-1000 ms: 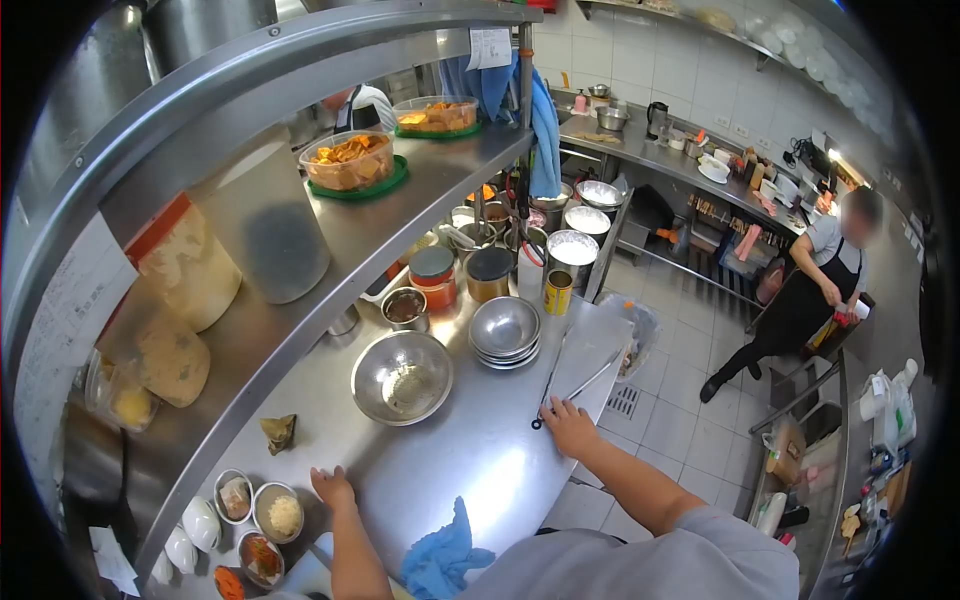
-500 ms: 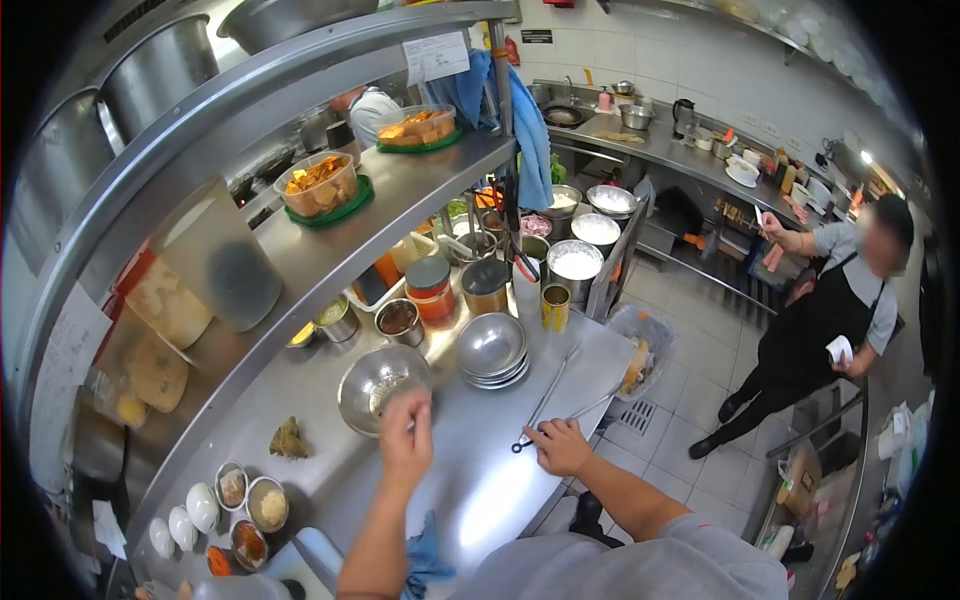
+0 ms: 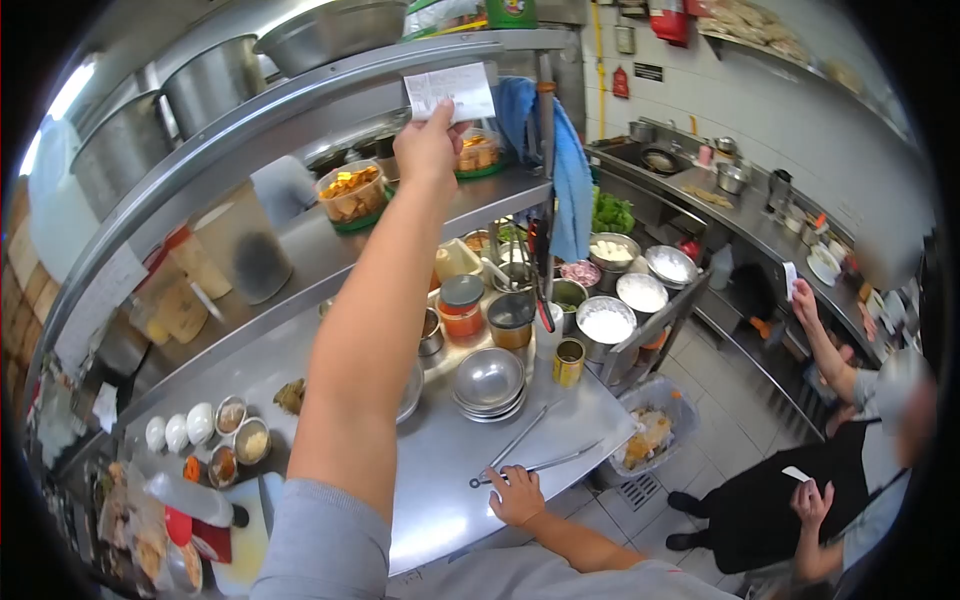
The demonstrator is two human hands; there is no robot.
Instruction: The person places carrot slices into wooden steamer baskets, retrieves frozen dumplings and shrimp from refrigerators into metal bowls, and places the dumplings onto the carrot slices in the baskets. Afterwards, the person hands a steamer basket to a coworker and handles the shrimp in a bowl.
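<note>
My left hand point(image 3: 428, 150) is raised to the shelf edge, with thumb and fingers closed on the lower edge of a white printed paper slip point(image 3: 452, 90). Down on the steel table, my right hand point(image 3: 518, 497) rests beside and partly over the metal tongs point(image 3: 545, 462), its fingers spread apart. The tongs lie splayed near the table's right edge. A stack of steel bowls point(image 3: 489, 380) stands just beyond them. My left forearm hides most of another steel bowl point(image 3: 411, 390).
Tubs of orange food point(image 3: 352, 195) sit on the shelf. Sauce jars point(image 3: 461, 306) and an open can point(image 3: 568, 362) line the table's back. A waste bin point(image 3: 655, 425) stands at the table's right end. A co-worker point(image 3: 850, 470) holds paper slips on the right.
My left hand has risen from above the steel bowl to the paper slip and closed on it. My right hand stays by the tongs. The co-worker has come closer, arm raised.
</note>
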